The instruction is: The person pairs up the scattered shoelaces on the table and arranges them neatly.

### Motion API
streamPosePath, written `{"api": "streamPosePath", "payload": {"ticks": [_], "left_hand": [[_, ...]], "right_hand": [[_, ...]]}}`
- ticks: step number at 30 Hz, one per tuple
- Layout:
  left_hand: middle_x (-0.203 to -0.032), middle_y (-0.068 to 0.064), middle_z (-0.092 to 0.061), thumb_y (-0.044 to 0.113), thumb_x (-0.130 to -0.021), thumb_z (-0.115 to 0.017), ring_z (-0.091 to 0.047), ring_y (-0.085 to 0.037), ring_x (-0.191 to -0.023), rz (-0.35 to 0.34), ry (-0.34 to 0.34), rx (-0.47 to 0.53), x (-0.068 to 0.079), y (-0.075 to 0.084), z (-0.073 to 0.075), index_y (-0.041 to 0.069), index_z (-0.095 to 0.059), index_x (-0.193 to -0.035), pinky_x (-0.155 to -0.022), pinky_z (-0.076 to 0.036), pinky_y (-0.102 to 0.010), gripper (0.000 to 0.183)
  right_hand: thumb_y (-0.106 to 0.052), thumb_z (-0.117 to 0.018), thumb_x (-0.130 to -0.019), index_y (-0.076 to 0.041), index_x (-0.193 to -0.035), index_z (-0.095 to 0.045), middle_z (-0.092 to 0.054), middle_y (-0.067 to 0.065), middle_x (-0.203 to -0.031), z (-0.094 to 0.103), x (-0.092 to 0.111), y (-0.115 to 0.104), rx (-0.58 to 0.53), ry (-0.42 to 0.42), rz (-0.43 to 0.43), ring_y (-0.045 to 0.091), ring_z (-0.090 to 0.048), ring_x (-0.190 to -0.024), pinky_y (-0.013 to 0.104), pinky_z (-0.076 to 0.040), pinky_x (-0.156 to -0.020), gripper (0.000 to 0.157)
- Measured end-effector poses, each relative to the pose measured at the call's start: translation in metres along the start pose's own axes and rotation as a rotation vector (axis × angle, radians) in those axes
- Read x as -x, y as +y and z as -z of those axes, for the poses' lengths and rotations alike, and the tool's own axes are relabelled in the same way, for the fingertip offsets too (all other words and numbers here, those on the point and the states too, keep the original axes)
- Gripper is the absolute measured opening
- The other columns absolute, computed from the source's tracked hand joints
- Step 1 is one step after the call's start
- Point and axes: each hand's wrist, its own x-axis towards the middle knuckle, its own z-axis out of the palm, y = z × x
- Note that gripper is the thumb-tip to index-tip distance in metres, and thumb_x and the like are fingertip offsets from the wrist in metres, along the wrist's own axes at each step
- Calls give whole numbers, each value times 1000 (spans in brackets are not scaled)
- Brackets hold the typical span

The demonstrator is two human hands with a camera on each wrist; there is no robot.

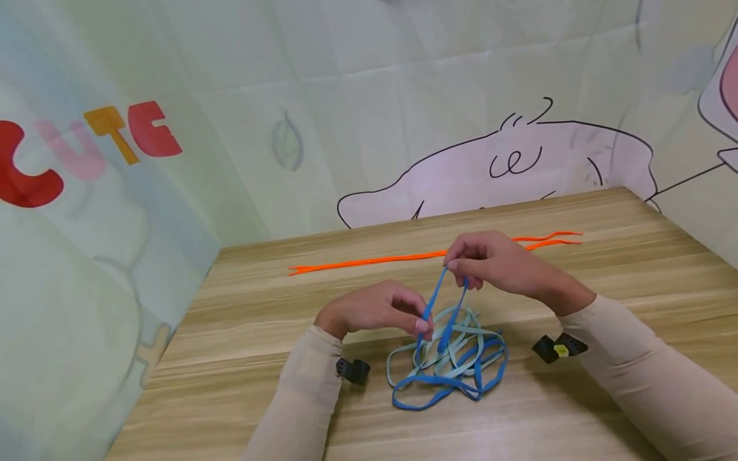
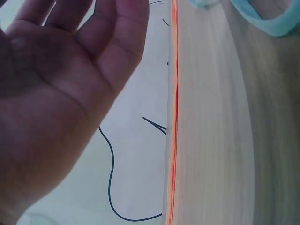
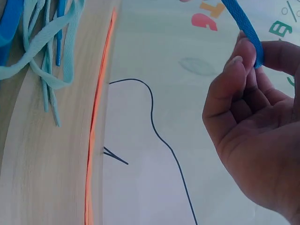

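Note:
A blue shoelace rises out of a loose tangle on the wooden table. My right hand pinches it above the pile, thumb against fingers; the right wrist view shows the blue lace between those fingertips. Lower and to the left, my left hand pinches the same blue lace between thumb and fingers. In the left wrist view the palm of the left hand shows, its fingertips cut off by the frame. Light teal shoelaces lie mixed with blue loops under both hands.
Orange shoelaces lie stretched lengthwise across the back of the table, passing behind the right hand. A printed cloth backdrop stands along the table's back and sides. Black wrist cameras sit on both sleeves.

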Motion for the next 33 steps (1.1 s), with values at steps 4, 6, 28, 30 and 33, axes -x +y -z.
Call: {"api": "streamPosePath", "payload": {"ticks": [4, 6, 28, 30, 33], "left_hand": [[-97, -10, -73, 13, -99, -61, -69, -28, -96, -44, -18, 74, 2, 3, 0, 1, -71, -102, -94, -53, -43, 16], [-96, -12, -73, 12, -99, -61, -69, -28, -95, -63, -20, 98, 3, 4, 0, -1, -71, -103, -94, -53, -44, 17], [-84, -11, -71, 12, -99, -61, -68, -22, -79, -208, 115, 137, 23, 16, 8, -10, -68, -107, -83, -56, -44, 24], [-81, -9, -69, 13, -99, -60, -66, -21, -78, -226, 168, 141, 24, 17, 10, -12, -67, -106, -82, -55, -41, 26], [-75, -6, -65, 14, -99, -58, -61, -20, -74, -244, 264, 159, 26, 15, 12, -13, -67, -104, -80, -53, -36, 29]], "right_hand": [[-16, -61, -101, -3, -103, -65, -65, 15, -81, 5, 1, 0, -44, 87, 7, 30, -57, -68, 33, -52, -64, 13], [-15, -61, -101, -2, -104, -65, -64, 16, -82, 8, 2, 1, -57, 122, 3, 28, -57, -68, 33, -52, -64, 13], [-21, -60, -102, -1, -112, -65, -63, 8, -86, 32, 5, 16, -85, 427, -70, 25, -56, -70, 29, -51, -63, 23], [-19, -61, -101, 0, -110, -65, -63, 7, -84, 34, 5, 17, -91, 453, -66, 23, -57, -69, 29, -51, -63, 21], [-18, -62, -100, -1, -107, -66, -64, 7, -82, 36, 5, 17, -121, 490, -58, 23, -57, -67, 29, -52, -61, 19]]}}
